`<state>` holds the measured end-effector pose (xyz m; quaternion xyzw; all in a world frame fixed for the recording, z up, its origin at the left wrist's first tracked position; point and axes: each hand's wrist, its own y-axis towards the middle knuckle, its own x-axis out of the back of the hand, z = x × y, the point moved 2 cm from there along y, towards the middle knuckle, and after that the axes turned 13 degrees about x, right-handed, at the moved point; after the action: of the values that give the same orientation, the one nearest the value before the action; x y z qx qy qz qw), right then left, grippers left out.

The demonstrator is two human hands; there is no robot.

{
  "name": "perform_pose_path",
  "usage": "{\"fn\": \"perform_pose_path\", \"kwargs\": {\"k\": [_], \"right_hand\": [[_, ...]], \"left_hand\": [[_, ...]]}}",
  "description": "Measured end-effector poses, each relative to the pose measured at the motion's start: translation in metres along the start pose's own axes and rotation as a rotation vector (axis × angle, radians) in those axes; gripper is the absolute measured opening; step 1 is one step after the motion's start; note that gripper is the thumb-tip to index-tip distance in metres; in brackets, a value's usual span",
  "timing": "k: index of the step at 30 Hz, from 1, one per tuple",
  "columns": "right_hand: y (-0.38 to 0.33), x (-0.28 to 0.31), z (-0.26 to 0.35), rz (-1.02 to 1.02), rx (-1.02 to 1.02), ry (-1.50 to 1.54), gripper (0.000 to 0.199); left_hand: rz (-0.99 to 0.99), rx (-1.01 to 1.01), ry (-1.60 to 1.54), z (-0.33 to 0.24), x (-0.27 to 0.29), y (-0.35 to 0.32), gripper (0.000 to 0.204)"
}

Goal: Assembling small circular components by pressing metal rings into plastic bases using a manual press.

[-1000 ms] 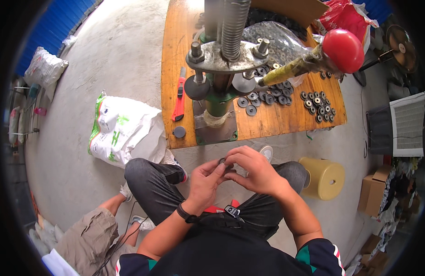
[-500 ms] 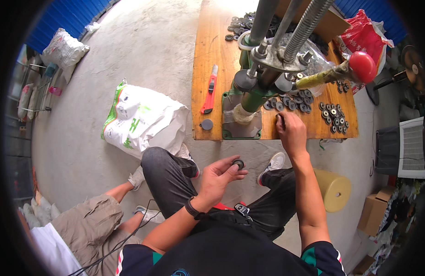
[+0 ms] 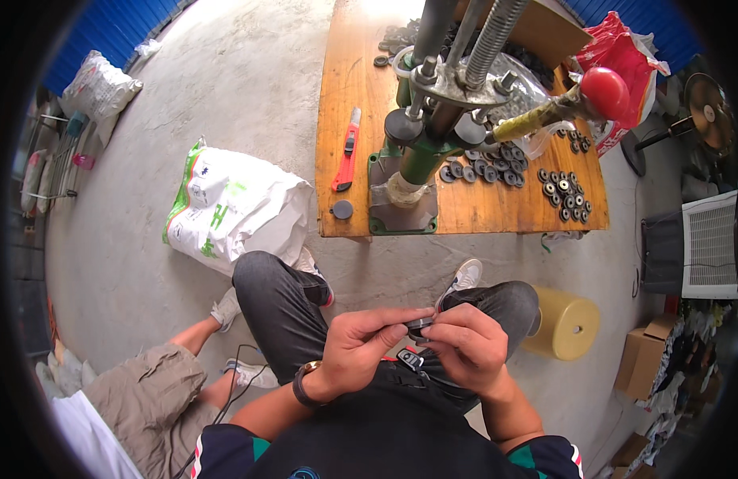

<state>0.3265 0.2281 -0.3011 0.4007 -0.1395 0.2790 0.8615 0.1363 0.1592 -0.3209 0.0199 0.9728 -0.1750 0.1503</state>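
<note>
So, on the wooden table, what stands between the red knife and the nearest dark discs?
In the head view, the green press stands there, with the red knife on the left and the dark discs on the right.

A wooden table [image 3: 492,212] stands on grey concrete floor [image 3: 257,96] — blue ribbed wall [image 3: 105,36] beyond.

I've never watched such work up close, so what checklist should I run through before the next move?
1. Small dark part held between left grip and right grip: ok.
2. Part free of flaws: cannot tell; it is mostly hidden.
3. Red knife lying clear of both grips: ok.
4. Red-knobbed lever untouched: ok.
5. Grey discs all gathered together: not ok; a lone disc lies near the knife.
</note>
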Motion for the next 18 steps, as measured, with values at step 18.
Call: {"fn": "perform_pose_path", "kwargs": {"k": [18], "right_hand": [[0.004,0.007,0.035,-0.073,-0.320,0.058,0.034]], "left_hand": [[0.060,-0.300,0.328,-0.012,-0.011,-0.017,0.038]]}}
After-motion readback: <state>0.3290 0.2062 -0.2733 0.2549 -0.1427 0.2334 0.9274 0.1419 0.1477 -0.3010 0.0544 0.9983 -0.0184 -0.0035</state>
